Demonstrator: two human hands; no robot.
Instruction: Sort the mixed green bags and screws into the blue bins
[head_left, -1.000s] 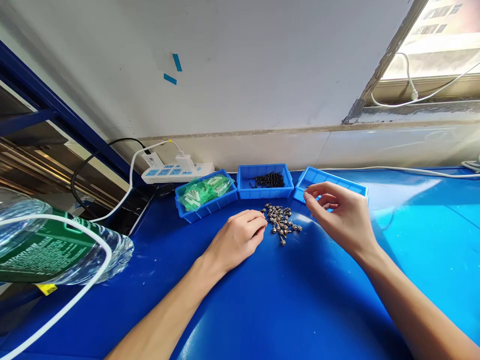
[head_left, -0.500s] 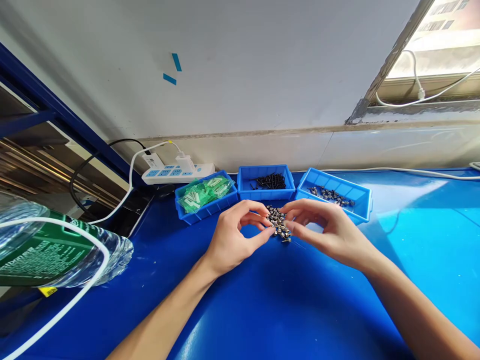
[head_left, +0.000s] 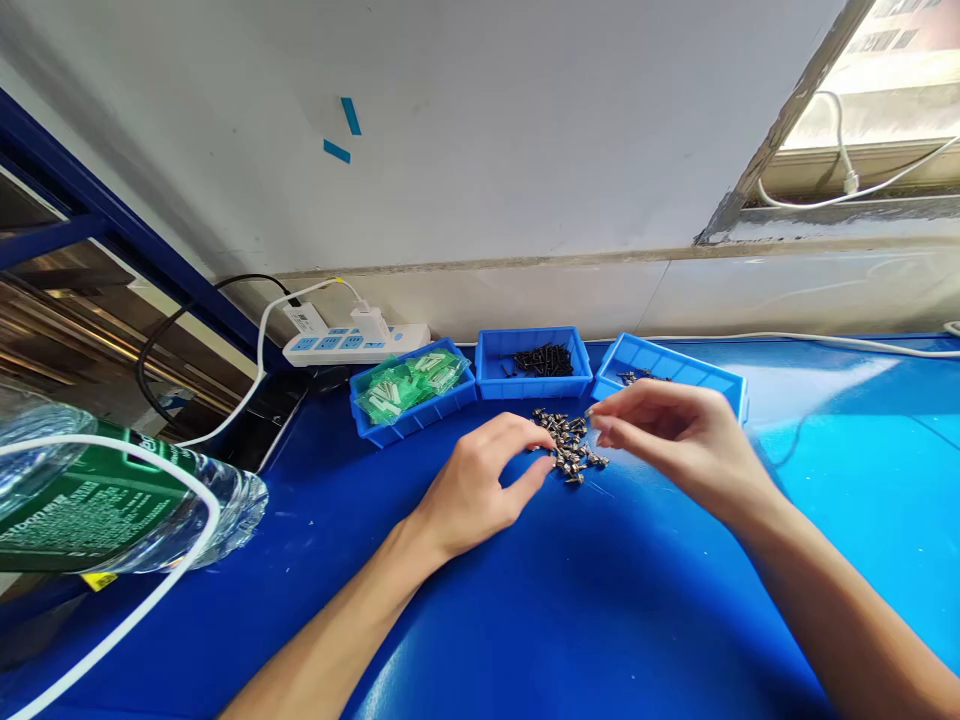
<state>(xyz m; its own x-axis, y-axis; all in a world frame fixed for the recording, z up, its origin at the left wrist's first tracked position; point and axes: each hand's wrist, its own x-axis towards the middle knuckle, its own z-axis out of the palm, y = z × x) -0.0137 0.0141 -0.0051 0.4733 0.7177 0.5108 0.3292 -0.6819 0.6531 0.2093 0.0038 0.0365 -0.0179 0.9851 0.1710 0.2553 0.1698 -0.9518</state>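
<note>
A loose pile of small silvery screws (head_left: pixel 570 455) lies on the blue table (head_left: pixel 570 600). My left hand (head_left: pixel 480 480) is at the pile's left edge, thumb and forefinger apart around its near-left side, holding nothing that I can see. To the right of the pile, my right hand (head_left: pixel 675 440) is raised a little, its thumb and forefinger brought together in a pinch. Whatever is between those fingertips is too small to make out. Behind this hand stands a blue bin (head_left: pixel 690 368) with more silvery screws (head_left: pixel 634 377), partly covered by the hand.
A middle blue bin (head_left: pixel 491 342) has black screws (head_left: pixel 547 360); the left bin (head_left: pixel 409 428) has green bags (head_left: pixel 412 385) of pale plugs. A power strip (head_left: pixel 405 340) sits by the wall. A large bottle (head_left: pixel 150 500) and white cable (head_left: pixel 210 520) are at left.
My right hand has moved right, away from the pile, and now hides part of the right bin. My left hand has dropped slightly. More of the pile shows between them.
</note>
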